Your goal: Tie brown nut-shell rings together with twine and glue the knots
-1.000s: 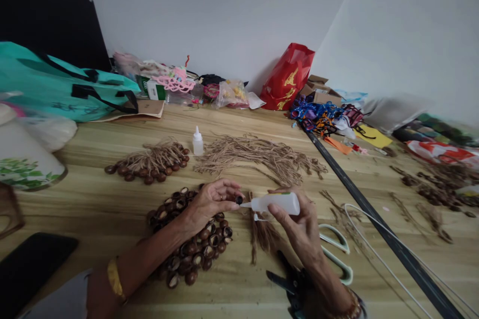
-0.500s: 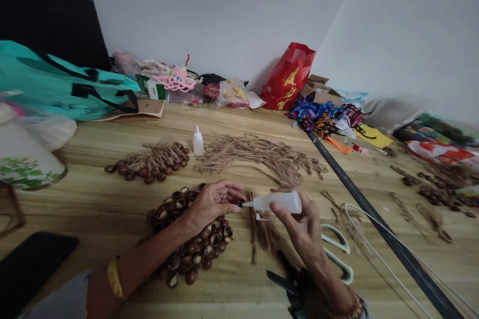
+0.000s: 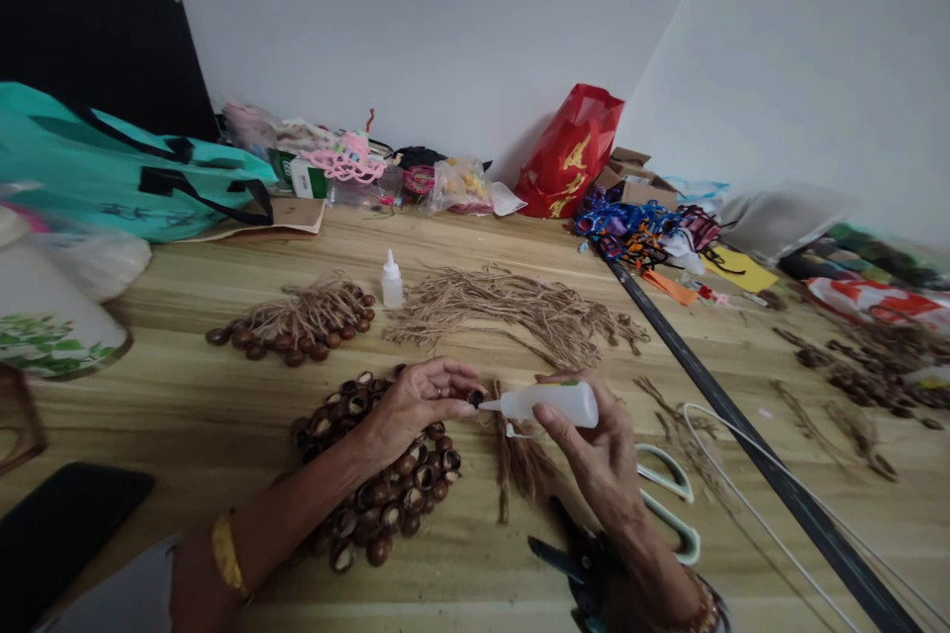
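Note:
Between the thumb and fingers of my left hand (image 3: pixel 422 406) is a dark brown nut shell (image 3: pixel 475 399), its hollow side turned to the right. My right hand (image 3: pixel 594 435) grips a white squeeze bottle (image 3: pixel 556 405) lying level, with the nozzle tip at the shell's opening. Its small cap hangs below the nozzle. Under my left forearm spreads a heap of halved nut shells (image 3: pixel 416 490). A bundle of brown twine (image 3: pixel 520 465) lies below the bottle. A second small dropper bottle (image 3: pixel 392 282) stands upright farther back.
Shells with twine tails (image 3: pixel 297 321) lie at left, beside a long pile of cut twine (image 3: pixel 512 307). Light-green-handled scissors (image 3: pixel 690 544) and black-handled pliers (image 3: pixel 571 564) sit near my right forearm. A phone (image 3: pixel 70 534) lies front left; a red bag (image 3: pixel 570 153) stands behind.
Hardly anything differs. The nut shell has shifted slightly in my left fingers, and the nozzle stays at its opening.

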Demonstrator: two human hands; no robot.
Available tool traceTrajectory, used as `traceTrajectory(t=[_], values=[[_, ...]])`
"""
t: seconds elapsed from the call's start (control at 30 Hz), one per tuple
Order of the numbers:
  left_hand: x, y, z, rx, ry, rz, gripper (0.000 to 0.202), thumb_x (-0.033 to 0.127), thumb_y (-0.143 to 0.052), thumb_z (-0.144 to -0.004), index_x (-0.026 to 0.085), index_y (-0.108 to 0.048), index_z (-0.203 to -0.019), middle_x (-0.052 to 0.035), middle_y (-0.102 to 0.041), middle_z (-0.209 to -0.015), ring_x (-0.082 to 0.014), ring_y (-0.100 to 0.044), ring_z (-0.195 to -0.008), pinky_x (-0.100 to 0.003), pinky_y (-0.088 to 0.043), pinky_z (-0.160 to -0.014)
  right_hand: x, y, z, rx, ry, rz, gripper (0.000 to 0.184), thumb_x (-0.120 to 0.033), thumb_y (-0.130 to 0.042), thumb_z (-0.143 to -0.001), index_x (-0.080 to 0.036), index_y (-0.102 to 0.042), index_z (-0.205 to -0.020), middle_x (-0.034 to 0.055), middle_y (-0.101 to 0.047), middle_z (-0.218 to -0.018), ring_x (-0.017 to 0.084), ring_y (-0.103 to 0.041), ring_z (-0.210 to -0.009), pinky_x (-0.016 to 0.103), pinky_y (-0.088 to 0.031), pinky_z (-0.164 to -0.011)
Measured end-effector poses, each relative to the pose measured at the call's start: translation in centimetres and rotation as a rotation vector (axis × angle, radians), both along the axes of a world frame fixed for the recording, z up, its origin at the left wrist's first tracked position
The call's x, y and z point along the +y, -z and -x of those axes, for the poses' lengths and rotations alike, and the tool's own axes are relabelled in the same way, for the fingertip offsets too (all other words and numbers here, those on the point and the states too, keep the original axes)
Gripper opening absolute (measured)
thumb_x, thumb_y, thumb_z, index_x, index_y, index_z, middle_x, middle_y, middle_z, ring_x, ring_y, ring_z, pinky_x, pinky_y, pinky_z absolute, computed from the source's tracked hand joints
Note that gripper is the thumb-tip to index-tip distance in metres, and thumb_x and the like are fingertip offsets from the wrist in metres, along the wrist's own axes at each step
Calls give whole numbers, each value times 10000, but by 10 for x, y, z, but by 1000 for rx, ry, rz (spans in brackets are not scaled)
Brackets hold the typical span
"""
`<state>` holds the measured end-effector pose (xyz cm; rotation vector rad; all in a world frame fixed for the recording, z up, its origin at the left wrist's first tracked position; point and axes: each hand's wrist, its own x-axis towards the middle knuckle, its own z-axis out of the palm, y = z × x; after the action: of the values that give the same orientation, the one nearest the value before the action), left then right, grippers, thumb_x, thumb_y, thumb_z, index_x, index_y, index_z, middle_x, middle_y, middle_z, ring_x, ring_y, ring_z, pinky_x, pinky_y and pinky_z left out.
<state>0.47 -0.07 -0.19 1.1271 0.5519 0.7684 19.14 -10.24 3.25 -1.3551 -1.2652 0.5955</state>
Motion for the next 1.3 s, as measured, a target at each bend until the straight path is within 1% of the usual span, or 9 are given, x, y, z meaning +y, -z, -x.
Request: traceTrajectory(t=[0.13, 0.23, 0.33, 0.5, 0.67, 0.9, 1.07, 1.3], values=[[0, 1, 1, -9, -3, -9, 303, 117, -779, -652, 147, -694, -941, -74, -741, -924, -182, -656, -879, -264, -474, -788, 0, 1, 1, 20, -31, 8, 233, -357, -694, -781, -177, -603, -900, 28, -636, -783, 152, -578, -660, 231, -475, -562], [1, 1, 1, -12, 11, 2, 312, 110, -775, -651, 151, -696, -950, -69, -740, -928, -173, -655, -872, -256, -472, -788, 0, 0, 2, 26, -9, 11, 235, -361, -691, -783, -179, -606, -905, 16, -633, -744, 143, -569, -628, 226, -465, -550], [0, 0, 1, -18, 22, 28, 321, 104, -776, -641, 152, -698, -949, -64, -739, -924, -167, -650, -872, -247, -471, -781, 0, -1, 3, 10, 9, -3, 218, -349, -688, -783, -182, -616, -902, 9, -631, -709, 138, -557, -598, 224, -452, -534], [-1, -4, 0, -18, 17, 89, 302, 101, -788, -601, 150, -716, -890, -53, -730, -897, -169, -636, -874, -244, -469, -765, 0, -3, 2, 1, 4, 0, 186, -335, -686, -789, -200, -622, -900, -6, -631, -717, 124, -541, -592, 213, -437, -526], [-2, -6, 0, 14, 16, 110, 287, 116, -801, -578, 143, -730, -855, -52, -726, -874, -163, -628, -826, -246, -449, -756, 0, -2, 2, 32, 10, 8, 198, -356, -699, -779, -210, -624, -891, -14, -630, -704, 125, -540, -586, 218, -434, -528], [0, -4, 1, 25, 29, 134, 294, 130, -808, -575, 145, -743, -861, -48, -733, -869, -146, -632, -778, -235, -442, -748, 0, -2, 2, 42, -10, -17, 179, -313, -689, -796, -205, -609, -914, -21, -610, -705, 114, -535, -593, 197, -434, -527], [2, -1, 2, -49, 91, 206, 328, 157, -809, -573, 138, -754, -895, -67, -729, -938, -170, -653, -788, -274, -463, -790, -1, -2, 2, 35, -2, -23, 200, -310, -685, -800, -190, -595, -932, -13, -610, -722, 115, -532, -604, 197, -442, -536], [1, -1, 2, -76, 89, 245, 299, 133, -808, -585, 128, -763, -881, -76, -737, -911, -156, -655, -765, -251, -466, -752, 0, 0, 0, 31, 5, -12, 221, -329, -690, -788, -175, -600, -918, 7, -623, -732, 132, -550, -612, 216, -451, -538]])
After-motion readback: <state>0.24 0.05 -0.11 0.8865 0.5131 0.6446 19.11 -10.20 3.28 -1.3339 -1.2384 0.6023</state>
